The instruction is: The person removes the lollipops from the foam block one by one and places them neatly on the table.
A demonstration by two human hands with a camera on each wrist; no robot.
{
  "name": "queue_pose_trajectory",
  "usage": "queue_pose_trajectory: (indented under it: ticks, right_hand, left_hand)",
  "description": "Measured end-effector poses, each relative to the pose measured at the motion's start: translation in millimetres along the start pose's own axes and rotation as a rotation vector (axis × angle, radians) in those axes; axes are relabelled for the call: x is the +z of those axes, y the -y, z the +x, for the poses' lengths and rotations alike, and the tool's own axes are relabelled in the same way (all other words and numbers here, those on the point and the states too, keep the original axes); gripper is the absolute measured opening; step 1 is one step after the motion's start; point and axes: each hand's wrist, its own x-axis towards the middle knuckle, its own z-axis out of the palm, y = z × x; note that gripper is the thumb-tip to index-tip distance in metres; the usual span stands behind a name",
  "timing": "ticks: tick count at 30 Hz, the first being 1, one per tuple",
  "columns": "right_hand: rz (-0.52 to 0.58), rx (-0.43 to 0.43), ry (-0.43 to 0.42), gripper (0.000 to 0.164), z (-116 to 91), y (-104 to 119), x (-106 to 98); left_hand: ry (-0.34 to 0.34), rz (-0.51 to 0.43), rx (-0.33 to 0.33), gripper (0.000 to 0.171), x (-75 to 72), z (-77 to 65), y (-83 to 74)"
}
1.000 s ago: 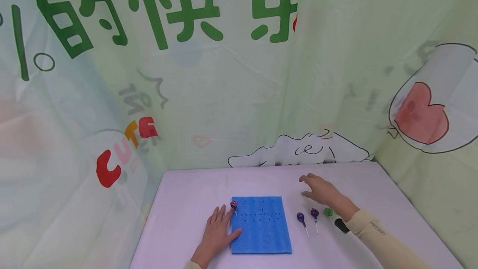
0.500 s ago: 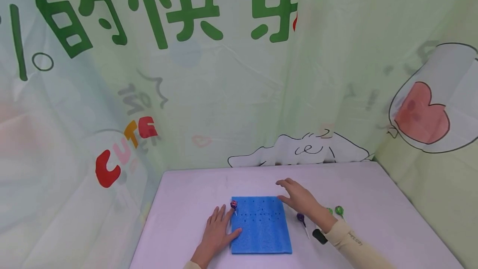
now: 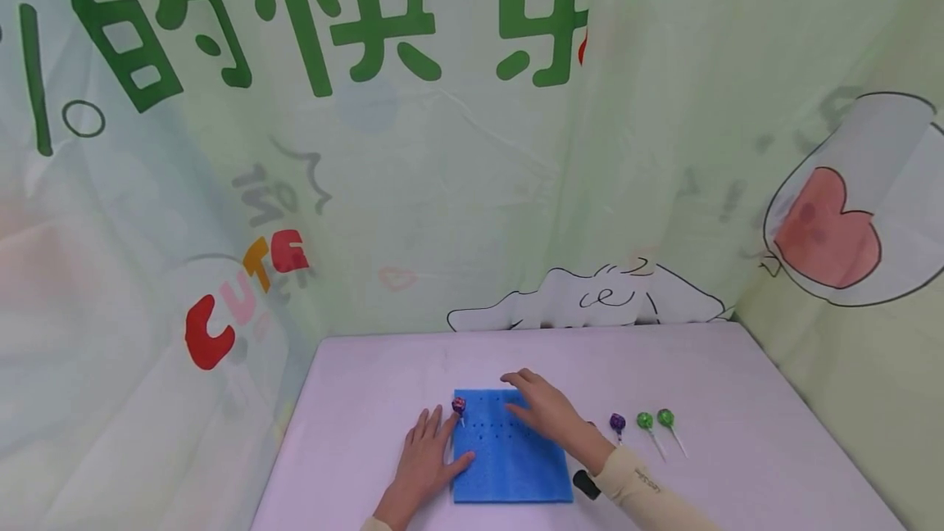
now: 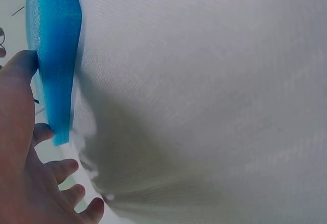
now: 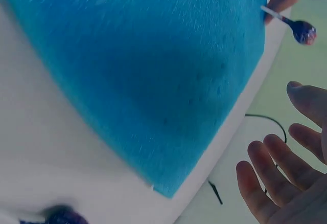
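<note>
A blue foam board (image 3: 509, 474) with rows of small holes lies on the table. One purple lollipop (image 3: 459, 406) stands in its far left corner, stick down; the right wrist view shows its head (image 5: 305, 32) and white stick. My left hand (image 3: 426, 457) rests against the board's left edge, thumb on top, fingers spread. My right hand (image 3: 546, 412) hovers over the far right part of the board. Its fingers (image 5: 276, 175) are spread and hold nothing in the right wrist view.
Right of the board lie a purple lollipop (image 3: 617, 423) and two green lollipops (image 3: 645, 420). Another purple one is mostly hidden behind my right wrist. A small black device (image 3: 586, 483) sits under that wrist. A printed curtain (image 3: 472, 187) hangs behind the table (image 3: 383, 367).
My right hand has moved left, from above the loose lollipops to over the board, uncovering the green lollipops. My left hand has stayed at the board's edge.
</note>
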Motion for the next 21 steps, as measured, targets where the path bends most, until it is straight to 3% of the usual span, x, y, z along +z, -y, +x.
queue_pose_trajectory:
  ticks: [8, 15, 21]
  right_hand:
    - [-0.072, -0.127, -0.054, 0.047, 7, 22, 17]
    - [-0.18, -0.235, -0.137, 0.049, 11, 38, 32]
    - [-0.223, -0.274, -0.142, 0.048, 13, 49, 38]
  left_hand:
    - [-0.019, 0.023, 0.01, 0.091, 2.4, -1.1, 2.0]
    - [-0.033, 0.005, 0.023, 0.085, -12.2, -6.3, -6.5]
    - [-0.049, 0.011, 0.038, 0.079, -21.0, -9.6, -12.0]
